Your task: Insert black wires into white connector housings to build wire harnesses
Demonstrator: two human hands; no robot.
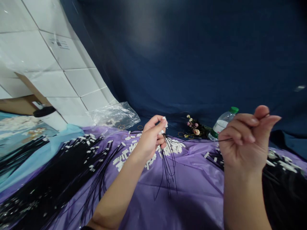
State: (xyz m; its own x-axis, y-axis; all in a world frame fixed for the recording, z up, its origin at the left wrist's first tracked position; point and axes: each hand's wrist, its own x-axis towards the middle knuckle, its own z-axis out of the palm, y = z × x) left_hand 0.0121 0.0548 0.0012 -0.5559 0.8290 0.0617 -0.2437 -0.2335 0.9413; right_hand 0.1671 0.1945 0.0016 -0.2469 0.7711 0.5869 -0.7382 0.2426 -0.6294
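My left hand is closed around small white tabs and a bunch of thin black cords that dangle below it. Raised at the right, my right hand pinches one black cord between thumb and forefinger. That cord stretches across from the left hand's side. Beneath my left hand, a loose pile of small white tabs lies on the purple sheet.
Black cords with white tabs lie in a thick bundle at left; more cords lie at right. Behind stand a green-capped bottle, artificial flowers and a clear plastic bag. A dark blue cloth hangs at the back.
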